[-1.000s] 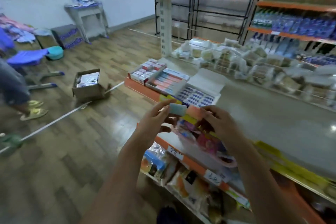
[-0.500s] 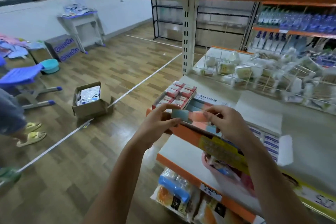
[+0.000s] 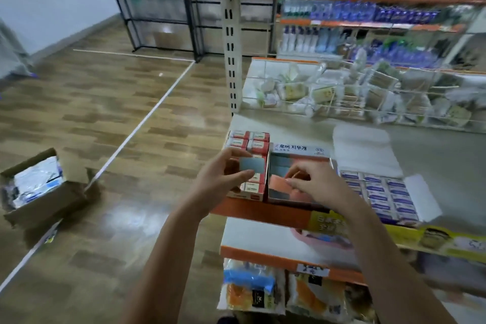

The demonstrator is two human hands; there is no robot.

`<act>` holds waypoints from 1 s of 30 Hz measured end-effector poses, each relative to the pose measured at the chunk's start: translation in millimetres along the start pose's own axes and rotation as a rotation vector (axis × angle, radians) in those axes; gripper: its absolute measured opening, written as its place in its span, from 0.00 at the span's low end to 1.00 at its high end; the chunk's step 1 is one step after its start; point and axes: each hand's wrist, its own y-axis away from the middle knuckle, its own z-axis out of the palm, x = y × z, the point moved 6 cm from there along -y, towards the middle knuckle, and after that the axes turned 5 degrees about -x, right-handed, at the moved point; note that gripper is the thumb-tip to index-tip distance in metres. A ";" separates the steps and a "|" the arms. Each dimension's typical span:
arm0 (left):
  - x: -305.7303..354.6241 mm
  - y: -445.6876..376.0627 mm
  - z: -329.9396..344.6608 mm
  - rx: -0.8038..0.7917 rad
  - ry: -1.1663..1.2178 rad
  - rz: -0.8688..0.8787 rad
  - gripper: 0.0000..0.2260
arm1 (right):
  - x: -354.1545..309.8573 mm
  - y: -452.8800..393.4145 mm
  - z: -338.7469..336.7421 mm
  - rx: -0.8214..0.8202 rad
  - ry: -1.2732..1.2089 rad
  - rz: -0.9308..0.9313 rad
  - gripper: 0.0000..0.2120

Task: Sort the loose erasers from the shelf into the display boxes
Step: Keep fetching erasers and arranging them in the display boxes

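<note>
My left hand (image 3: 222, 176) pinches a grey-blue eraser (image 3: 252, 165) between thumb and fingers, over the red-and-white boxed erasers (image 3: 249, 144) at the shelf's left end. My right hand (image 3: 315, 183) pinches an orange eraser (image 3: 278, 182) over the open display box (image 3: 299, 151) with a Korean label strip, which holds orange and grey-blue erasers. To the right lies a second open display box (image 3: 381, 192) filled with blue-and-white wrapped erasers.
A wire basket (image 3: 342, 92) of packaged goods runs along the back of the grey shelf (image 3: 434, 155). A pink tub (image 3: 323, 242) sits on the shelf below, with snack packs (image 3: 252, 287) under it. A cardboard box (image 3: 39, 187) stands on the wooden floor at left.
The view has swung right and closer to the shelf. My hands have separated the two erasers, and my right hand has carried the orange one down over the open display box.
</note>
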 end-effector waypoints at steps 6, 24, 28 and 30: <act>-2.9 -16.3 -5.5 -0.175 -0.001 0.025 0.11 | -0.4 8.8 7.3 0.027 0.034 0.087 0.03; 14.1 -50.3 17.0 -0.141 -0.387 0.155 0.12 | -11.9 0.0 15.6 0.069 0.284 0.116 0.09; 16.7 -70.2 40.3 -0.079 -0.590 0.188 0.12 | -7.7 8.2 -9.8 0.195 0.285 0.080 0.06; 15.8 -81.5 56.0 -0.063 -0.675 0.182 0.13 | 2.6 17.0 -34.6 0.319 0.307 0.099 0.03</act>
